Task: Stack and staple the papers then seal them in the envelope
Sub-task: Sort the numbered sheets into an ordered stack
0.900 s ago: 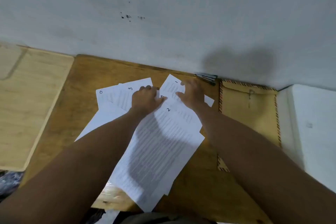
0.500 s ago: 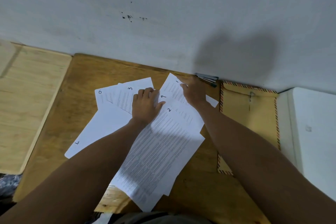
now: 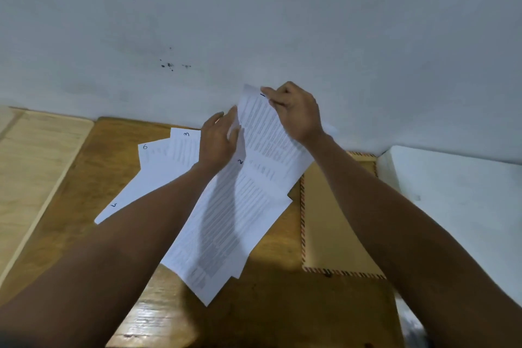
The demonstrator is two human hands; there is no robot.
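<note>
Several printed sheets with handwritten numbers lie fanned on the wooden table [image 3: 271, 316]. My right hand [image 3: 296, 113] pinches the top corner of the sheet marked 1 [image 3: 268, 138] and holds it lifted and tilted above the rest. My left hand [image 3: 219, 141] is beside that sheet's left edge with fingers spread, over the sheet marked 2 [image 3: 226, 232]. Sheets marked 3 [image 3: 185, 147], 6 [image 3: 152, 155] and 4 [image 3: 132, 192] lie to the left. A brown envelope [image 3: 333, 220] with a striped border lies flat on the right, partly under my right forearm. The stapler is hidden.
A pale wall rises right behind the table. A lighter wooden board [image 3: 34, 167] adjoins the table on the left. A white block [image 3: 457, 195] stands at the right beside the envelope.
My right hand has gripped the sheet marked 1 and raised it off the pile toward the wall. My left hand has lifted off the papers. The stapler is now covered.
</note>
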